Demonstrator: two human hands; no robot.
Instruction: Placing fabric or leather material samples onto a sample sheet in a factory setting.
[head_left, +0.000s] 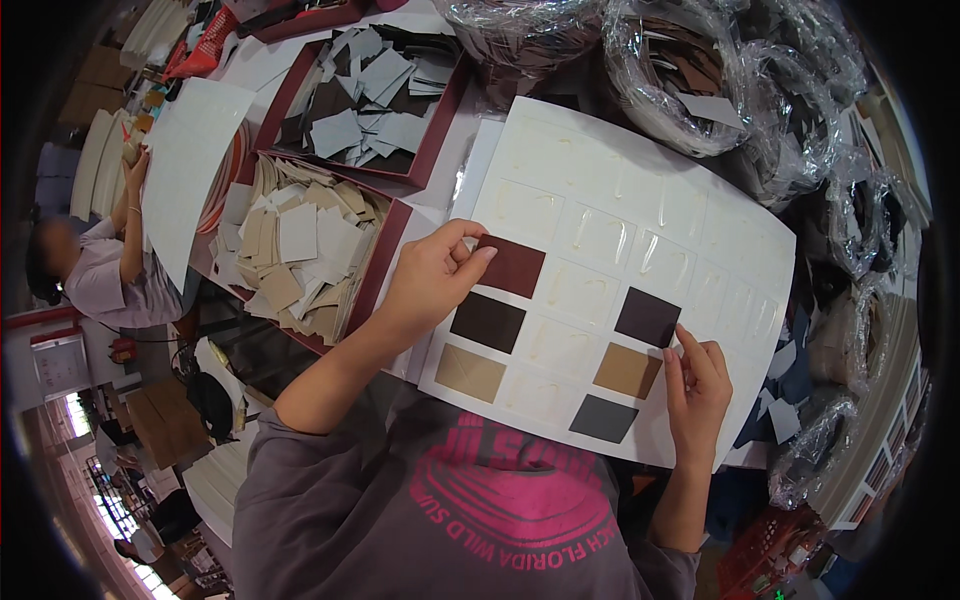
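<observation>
A large white sheet [570, 330] with rows of rectangular spaces, many streaked with glossy glue, lies tilted before me. My left hand [430, 275] pinches a dark red swatch [515, 268] by its left corner, over the sheet's left column. Below it sit a dark brown swatch [488, 323] and a beige swatch [470, 374]. At the right, my right hand [700, 385] has thumb and index finger closed at the lower right corner of a dark purple swatch [645, 316]. The thumb also reaches a tan swatch [627, 370]; a grey swatch [603, 418] sits lower.
Left of the sheet, a dark red box [372, 285] holds loose beige pieces; another box [425, 160] behind it holds grey and black ones. Plastic-wrapped bundles of swatches [675, 80] crowd the far and right sides. At far left, another person [120, 250] handles a white sheet [190, 165].
</observation>
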